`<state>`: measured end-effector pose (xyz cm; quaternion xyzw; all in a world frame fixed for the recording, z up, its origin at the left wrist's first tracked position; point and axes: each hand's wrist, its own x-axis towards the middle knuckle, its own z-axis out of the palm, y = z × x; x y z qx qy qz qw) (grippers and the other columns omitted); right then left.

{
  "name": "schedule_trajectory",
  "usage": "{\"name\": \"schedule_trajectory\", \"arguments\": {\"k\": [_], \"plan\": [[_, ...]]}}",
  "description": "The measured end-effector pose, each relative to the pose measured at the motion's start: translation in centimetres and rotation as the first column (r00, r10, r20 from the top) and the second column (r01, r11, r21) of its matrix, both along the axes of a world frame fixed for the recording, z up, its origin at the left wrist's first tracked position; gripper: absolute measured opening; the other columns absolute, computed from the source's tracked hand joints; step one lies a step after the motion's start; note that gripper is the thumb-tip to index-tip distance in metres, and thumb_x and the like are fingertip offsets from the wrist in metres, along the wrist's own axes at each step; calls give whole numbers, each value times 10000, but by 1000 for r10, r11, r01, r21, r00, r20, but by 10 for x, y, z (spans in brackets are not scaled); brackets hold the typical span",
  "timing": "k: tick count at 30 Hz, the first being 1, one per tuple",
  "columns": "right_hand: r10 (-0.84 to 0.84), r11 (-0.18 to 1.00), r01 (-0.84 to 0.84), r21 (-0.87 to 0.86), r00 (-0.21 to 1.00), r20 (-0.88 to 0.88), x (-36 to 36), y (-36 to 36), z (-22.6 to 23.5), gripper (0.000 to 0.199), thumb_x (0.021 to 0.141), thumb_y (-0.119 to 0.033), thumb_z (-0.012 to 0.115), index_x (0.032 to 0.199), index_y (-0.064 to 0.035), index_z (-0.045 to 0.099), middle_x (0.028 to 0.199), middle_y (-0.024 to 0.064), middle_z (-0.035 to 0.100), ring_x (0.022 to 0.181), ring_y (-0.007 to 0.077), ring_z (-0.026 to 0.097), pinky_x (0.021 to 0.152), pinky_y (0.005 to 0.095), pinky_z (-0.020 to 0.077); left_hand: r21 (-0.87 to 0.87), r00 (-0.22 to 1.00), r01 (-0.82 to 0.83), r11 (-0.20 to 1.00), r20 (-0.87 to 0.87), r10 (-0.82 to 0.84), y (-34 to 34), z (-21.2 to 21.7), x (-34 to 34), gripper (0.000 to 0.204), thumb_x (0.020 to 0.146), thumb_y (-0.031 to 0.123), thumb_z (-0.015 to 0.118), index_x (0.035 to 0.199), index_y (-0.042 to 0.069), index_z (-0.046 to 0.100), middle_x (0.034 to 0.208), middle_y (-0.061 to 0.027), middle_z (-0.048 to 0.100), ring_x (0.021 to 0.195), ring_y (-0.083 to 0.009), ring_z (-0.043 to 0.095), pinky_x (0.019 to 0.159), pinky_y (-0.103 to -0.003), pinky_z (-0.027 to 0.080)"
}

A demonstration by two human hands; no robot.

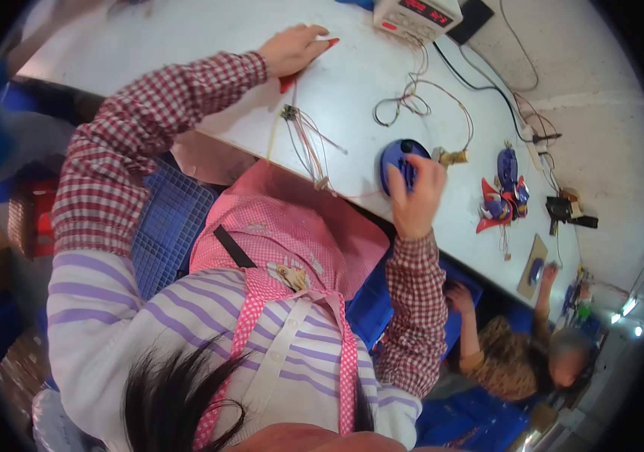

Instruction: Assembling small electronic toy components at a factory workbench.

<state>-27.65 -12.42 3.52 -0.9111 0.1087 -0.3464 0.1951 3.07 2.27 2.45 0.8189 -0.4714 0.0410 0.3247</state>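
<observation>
My left hand lies palm down at the far side of the table, its fingers over a red piece with pointed ends. Most of that piece is hidden under the palm. Thumb and fingers of my right hand are on a round dark blue plastic part near the front edge; a black knob-like bit shows at its top. Between the hands lies a small green circuit board with several thin wires running toward the table edge.
A white power supply with a lit display stands at the back, its thin leads looping over the white table. To the right lie blue-and-red toy parts and a black device. Another person works farther along.
</observation>
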Motion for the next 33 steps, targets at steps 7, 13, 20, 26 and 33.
{"name": "schedule_trajectory", "arguments": {"k": [7,13,20,26,33], "plan": [[-334,892,285,352,939,87,-38,-74,-46,553,787,-208,692,1230,8,441,1142,156,463,910,218,462,783,296,419,181,827,-453,873,-279,487,-32,-7,-21,550,875,528,359,1044,71,613,1065,-141,616,971,-326,570,865,-457,418],[-290,853,297,429,953,-82,-30,-113,-66,542,767,-266,717,1173,28,509,1114,179,484,915,221,474,752,287,428,128,776,-517,846,-348,526,-35,-20,-15,473,791,401,435,1046,39,602,1044,-163,623,969,-352,566,839,-491,415],[-165,868,172,466,985,-56,-9,-128,-72,344,757,-277,722,909,-2,584,864,134,581,748,241,559,686,314,474,-12,773,-409,912,-537,340,5,-10,7,420,732,322,657,947,-16,532,828,-122,592,708,-197,569,658,-302,498],[-300,875,331,354,943,-141,5,-116,-51,395,728,-333,690,878,13,574,749,130,610,651,247,568,636,321,477,-209,744,-542,814,-571,348,10,-31,40,500,736,420,719,916,-14,548,817,-107,580,713,-156,571,666,-254,496],[-281,552,182,814,959,-24,0,-105,-20,267,766,-185,706,927,-11,583,776,65,612,646,129,550,575,218,461,-383,830,-496,779,-474,295,15,-42,37,537,778,358,711,1057,-60,522,974,-127,552,818,-179,547,746,-275,472]]}}
